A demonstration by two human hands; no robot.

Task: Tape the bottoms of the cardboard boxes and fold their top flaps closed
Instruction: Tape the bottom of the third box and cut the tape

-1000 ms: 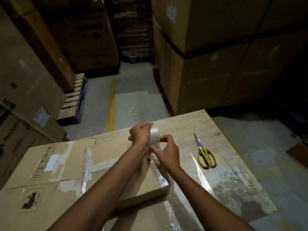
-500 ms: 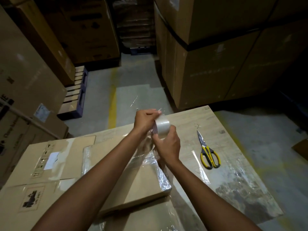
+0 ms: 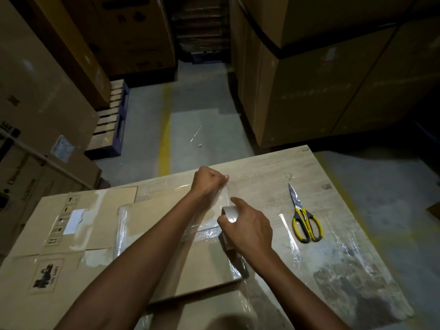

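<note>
Hands now pulled apart: left hand point(image 3: 209, 184) pinches tape strip point(image 3: 225, 198), stretched from tape roll point(image 3: 229, 214) gripped by right hand point(image 3: 247, 229), lowered toward flat box point(image 3: 207, 265) beneath. Scissors point(image 3: 306, 220) right of right hand.

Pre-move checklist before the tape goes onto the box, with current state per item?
1. Grip on tape roll by right hand: ok.
2. Pinch on tape strip end by left hand: ok.
3. Strip stretched between the hands, over the cardboard box: ok.
4. Strip free of twists: cannot tell.
5. Seam to tape exposed: cannot tell, arms cover it.
6. The scissors lie free on the table, right of the box: ok.
</note>
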